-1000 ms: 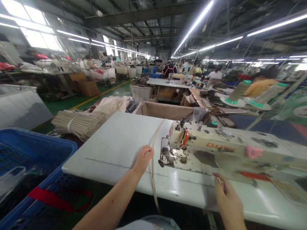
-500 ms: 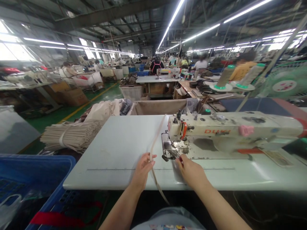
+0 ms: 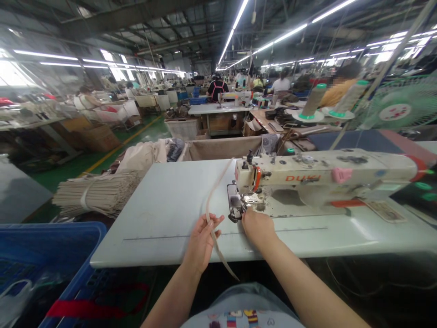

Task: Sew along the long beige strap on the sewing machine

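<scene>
A long beige strap (image 3: 215,191) runs across the white sewing table (image 3: 164,205) and hangs over its near edge. My left hand (image 3: 202,241) pinches the strap near the table's front, fingers closed round it. My right hand (image 3: 256,226) reaches under the head of the cream sewing machine (image 3: 321,177), at the needle area; its fingertips are hidden against the machine.
A bundle of beige straps (image 3: 95,193) lies left of the table. A blue crate (image 3: 41,264) stands at lower left. Thread cones (image 3: 314,102) and a green fan (image 3: 403,109) are behind the machine. Other people work at tables further back.
My right hand has moved from the table's front right up to the needle area. My left hand has slid slightly towards me along the strap. The view has shifted right and levelled.
</scene>
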Action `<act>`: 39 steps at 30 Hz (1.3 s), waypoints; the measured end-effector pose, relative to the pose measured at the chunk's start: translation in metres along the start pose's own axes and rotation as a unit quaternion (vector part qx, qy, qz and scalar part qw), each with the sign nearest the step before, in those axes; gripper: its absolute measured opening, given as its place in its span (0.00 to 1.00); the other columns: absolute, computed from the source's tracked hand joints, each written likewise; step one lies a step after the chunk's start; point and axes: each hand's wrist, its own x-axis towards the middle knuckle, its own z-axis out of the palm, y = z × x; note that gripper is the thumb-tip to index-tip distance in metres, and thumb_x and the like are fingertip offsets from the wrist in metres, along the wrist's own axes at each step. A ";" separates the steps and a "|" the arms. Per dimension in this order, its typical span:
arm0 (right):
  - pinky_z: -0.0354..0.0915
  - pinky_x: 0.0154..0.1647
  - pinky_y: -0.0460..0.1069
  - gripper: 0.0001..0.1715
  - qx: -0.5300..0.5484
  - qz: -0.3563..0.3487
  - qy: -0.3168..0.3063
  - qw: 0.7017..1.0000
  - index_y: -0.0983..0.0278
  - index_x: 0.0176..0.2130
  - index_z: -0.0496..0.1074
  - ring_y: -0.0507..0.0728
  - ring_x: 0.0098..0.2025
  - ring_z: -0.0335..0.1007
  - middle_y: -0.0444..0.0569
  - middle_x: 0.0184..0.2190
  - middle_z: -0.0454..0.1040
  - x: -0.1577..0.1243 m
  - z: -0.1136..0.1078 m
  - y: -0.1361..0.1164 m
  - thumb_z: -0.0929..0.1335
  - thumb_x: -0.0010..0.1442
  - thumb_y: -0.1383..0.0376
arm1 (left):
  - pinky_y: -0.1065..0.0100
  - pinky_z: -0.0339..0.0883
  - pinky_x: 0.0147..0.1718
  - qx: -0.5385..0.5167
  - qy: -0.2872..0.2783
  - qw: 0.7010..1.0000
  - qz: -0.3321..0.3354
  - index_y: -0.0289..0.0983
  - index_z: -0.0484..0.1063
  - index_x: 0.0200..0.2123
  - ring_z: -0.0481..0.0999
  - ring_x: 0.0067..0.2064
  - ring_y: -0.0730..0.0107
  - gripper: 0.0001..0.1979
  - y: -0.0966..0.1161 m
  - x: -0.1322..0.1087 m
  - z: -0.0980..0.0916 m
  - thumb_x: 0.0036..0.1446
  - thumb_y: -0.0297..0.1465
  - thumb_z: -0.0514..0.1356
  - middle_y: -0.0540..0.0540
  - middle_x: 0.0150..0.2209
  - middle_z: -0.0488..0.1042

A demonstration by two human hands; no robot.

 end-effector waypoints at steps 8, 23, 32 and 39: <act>0.76 0.41 0.57 0.22 -0.009 0.019 0.002 1.000 0.75 0.50 0.75 0.65 0.44 0.83 0.64 0.39 0.82 0.014 -0.001 -0.005 0.58 0.75 0.65 | 0.75 0.59 0.26 -0.020 0.009 0.999 -0.045 0.35 0.79 0.48 0.76 0.57 0.49 0.19 0.007 -0.008 0.000 0.54 0.35 0.73 0.40 0.42 0.77; 0.66 0.52 0.52 0.15 0.116 -0.139 0.052 0.982 0.62 0.50 0.76 0.62 0.52 0.73 0.57 0.48 0.76 0.011 -0.003 0.051 0.61 0.73 0.65 | 0.79 0.52 0.20 -0.011 0.020 0.996 -0.085 0.34 0.79 0.46 0.79 0.51 0.54 0.19 0.013 -0.003 0.009 0.48 0.27 0.72 0.38 0.43 0.76; 0.68 0.44 0.48 0.11 0.294 -0.184 0.056 0.936 0.62 0.41 0.73 0.56 0.42 0.75 0.48 0.38 0.79 -0.016 0.004 0.060 0.62 0.69 0.67 | 0.79 0.48 0.19 0.009 0.010 0.993 -0.121 0.34 0.78 0.44 0.80 0.48 0.58 0.18 0.003 -0.004 0.012 0.49 0.29 0.72 0.41 0.39 0.74; 0.64 0.37 0.50 0.09 0.295 -0.164 0.068 0.939 0.61 0.40 0.70 0.58 0.37 0.72 0.47 0.35 0.76 -0.035 0.011 0.038 0.64 0.68 0.60 | 0.76 0.51 0.24 0.047 -0.020 0.991 -0.123 0.37 0.78 0.47 0.79 0.44 0.63 0.23 -0.005 -0.005 0.027 0.47 0.33 0.75 0.42 0.40 0.76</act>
